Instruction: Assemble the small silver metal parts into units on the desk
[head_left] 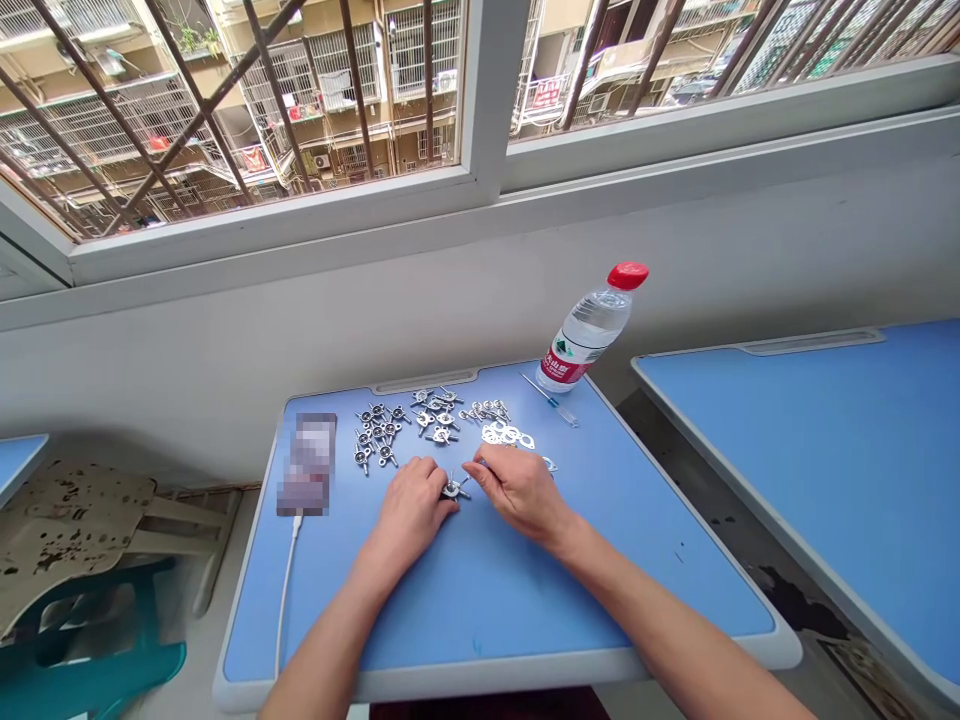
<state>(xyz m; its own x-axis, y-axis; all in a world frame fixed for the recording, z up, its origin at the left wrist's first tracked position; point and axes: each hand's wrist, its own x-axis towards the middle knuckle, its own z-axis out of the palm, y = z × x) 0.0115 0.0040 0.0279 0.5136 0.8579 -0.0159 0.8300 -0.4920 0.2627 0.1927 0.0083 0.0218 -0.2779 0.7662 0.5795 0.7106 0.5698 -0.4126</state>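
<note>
On the blue desk [480,600], metal fittings [379,432] lie clustered at centre left. The left hand [409,510] curls with its fingers against a small fitting [453,488] at centre, its grip unclear. The right hand [519,492], just below white rings [502,433], has its fingers drawn together; whether on anything, cannot tell.
</note>
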